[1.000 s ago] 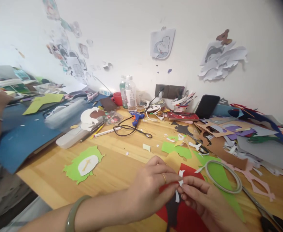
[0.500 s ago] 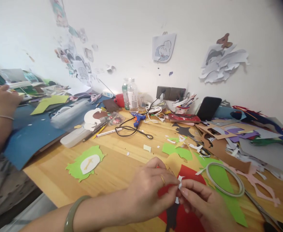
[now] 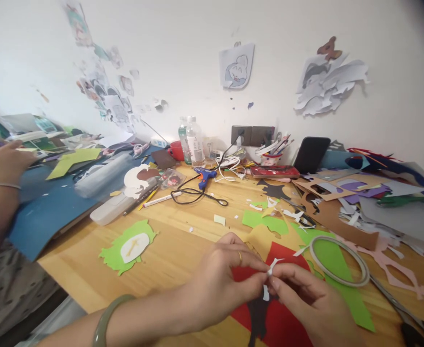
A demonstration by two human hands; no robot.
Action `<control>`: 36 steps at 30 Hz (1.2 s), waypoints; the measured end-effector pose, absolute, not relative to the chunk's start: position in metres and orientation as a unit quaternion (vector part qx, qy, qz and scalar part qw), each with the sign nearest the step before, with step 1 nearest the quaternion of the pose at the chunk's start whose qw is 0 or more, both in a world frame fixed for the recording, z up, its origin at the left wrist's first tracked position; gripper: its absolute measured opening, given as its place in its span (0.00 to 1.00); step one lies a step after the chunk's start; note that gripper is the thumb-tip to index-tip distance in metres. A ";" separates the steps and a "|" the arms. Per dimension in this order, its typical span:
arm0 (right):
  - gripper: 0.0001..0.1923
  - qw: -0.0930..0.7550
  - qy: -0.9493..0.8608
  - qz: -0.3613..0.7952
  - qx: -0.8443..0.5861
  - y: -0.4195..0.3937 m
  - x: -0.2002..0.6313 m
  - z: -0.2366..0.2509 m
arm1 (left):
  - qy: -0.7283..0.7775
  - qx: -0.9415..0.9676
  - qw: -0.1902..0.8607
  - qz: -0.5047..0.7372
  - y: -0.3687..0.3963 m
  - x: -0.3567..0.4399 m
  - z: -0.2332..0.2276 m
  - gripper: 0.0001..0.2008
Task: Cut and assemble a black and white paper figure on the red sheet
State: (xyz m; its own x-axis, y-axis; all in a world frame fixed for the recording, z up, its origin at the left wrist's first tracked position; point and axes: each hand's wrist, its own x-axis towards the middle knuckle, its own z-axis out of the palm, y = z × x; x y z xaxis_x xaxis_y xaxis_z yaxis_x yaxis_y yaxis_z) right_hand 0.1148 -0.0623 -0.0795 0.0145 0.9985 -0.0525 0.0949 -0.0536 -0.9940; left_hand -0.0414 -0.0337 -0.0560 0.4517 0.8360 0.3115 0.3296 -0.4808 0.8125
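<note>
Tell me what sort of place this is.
It looks like a paper-craft workspace, perhaps a shared one: a blue glue gun, scissors and a green cutout lie on the cluttered wooden table.

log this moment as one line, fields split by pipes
left hand: pinching white piece | right hand: at same piece | beneath: red sheet, black cutout

Bright, diffuse light, probably from the left, washes out the wall [image 3: 183, 43]; shadows on the table [image 3: 177, 236] are soft. Wall pictures [image 3: 117, 113] at left look smeared, wide-angle distortion stretches the edges, and the top right corner darkens.
</note>
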 end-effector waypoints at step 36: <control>0.04 0.518 -0.421 0.550 -0.502 -0.063 0.122 -0.075 | 0.421 0.769 0.415 0.245 0.015 -0.028 -0.031 0.10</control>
